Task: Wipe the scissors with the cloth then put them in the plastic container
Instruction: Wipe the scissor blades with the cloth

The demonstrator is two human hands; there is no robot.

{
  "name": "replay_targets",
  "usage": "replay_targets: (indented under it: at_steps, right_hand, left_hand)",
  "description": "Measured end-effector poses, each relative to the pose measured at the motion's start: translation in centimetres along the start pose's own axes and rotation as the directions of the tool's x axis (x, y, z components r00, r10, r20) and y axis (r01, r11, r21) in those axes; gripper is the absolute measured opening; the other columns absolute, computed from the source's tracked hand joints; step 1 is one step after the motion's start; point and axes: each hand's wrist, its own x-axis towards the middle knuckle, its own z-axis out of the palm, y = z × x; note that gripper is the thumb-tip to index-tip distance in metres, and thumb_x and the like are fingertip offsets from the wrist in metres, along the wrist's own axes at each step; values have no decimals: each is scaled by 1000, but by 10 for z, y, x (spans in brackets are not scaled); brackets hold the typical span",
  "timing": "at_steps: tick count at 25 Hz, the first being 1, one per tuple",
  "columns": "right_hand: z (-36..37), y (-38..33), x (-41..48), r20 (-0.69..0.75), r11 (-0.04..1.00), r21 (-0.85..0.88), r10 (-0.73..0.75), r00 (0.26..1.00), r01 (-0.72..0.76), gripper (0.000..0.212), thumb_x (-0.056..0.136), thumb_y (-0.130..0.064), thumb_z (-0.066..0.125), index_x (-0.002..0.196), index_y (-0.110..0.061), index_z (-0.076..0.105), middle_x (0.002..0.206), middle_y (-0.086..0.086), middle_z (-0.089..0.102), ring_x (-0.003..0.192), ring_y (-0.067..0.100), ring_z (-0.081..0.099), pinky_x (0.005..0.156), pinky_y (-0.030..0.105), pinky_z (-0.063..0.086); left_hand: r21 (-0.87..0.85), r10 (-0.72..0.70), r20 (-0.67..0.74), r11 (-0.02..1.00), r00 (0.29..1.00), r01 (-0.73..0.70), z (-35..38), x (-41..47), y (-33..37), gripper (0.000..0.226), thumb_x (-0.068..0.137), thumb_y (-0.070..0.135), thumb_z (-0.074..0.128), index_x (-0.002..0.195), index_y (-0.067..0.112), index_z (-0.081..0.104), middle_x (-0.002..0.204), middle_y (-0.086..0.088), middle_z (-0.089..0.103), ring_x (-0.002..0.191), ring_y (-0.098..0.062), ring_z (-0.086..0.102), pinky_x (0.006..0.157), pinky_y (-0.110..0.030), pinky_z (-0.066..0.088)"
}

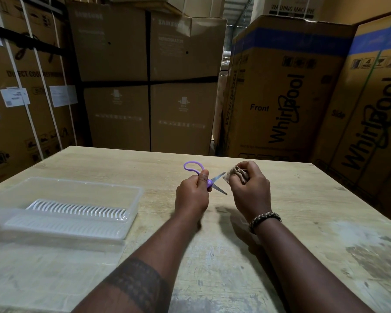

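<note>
My left hand (193, 193) grips purple-handled scissors (209, 181) above the middle of the wooden table (224, 256). One handle loop sticks up past my fingers, and the two metal blades are spread apart, pointing right. My right hand (250, 188) holds a bunched brown cloth (238, 173) at the tip of the upper blade. A clear plastic container (131, 206) with a white slotted insert sits on the table at the left, apart from both hands.
Tall cardboard appliance boxes (284, 91) stand close behind the table's far edge and along both sides. The tabletop at the right front is scuffed and stained.
</note>
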Motion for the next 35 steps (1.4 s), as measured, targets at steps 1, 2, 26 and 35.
replay_targets:
  at_steps: [1, 2, 26, 35]
  right_hand:
    - [2, 0, 0, 15, 1000, 3, -12, 1000, 12, 11, 89, -15, 69, 99, -21, 66, 82, -10, 71, 76, 0, 67, 63, 21, 55]
    - [3, -1, -1, 27, 999, -5, -37, 999, 37, 12, 90, -16, 69, 100, -22, 66, 83, -10, 71, 77, 2, 67, 65, 25, 57]
    - [-2, 11, 3, 360, 983, -109, -97, 928, 145, 22, 90, -38, 75, 85, -20, 62, 74, -5, 67, 69, 11, 59, 59, 28, 45]
    - [2, 9, 0, 299, 985, 18, -168, 939, 171, 10, 91, -22, 75, 88, -18, 66, 77, -7, 70, 71, 9, 66, 62, 28, 53]
  left_hand:
    - [0, 3, -1, 1000, 1000, -3, 0, 1, -1, 55, 104, 60, 43, 77, 21, 71, 73, 2, 73, 77, -22, 70, 73, -40, 54]
    - [0, 6, -2, 1000, 1000, -6, 0, 1, -1, 55, 104, 60, 43, 77, 21, 71, 73, 1, 73, 77, -23, 71, 73, -41, 54]
    - [29, 82, 125, 996, 989, -86, -1, -1, -3, 52, 104, 56, 46, 77, 19, 73, 66, 6, 70, 71, -18, 68, 70, -36, 51]
    - [-47, 45, 141, 998, 989, -38, -3, -1, -2, 50, 103, 56, 50, 66, 26, 67, 66, 7, 70, 68, -18, 66, 74, -43, 55]
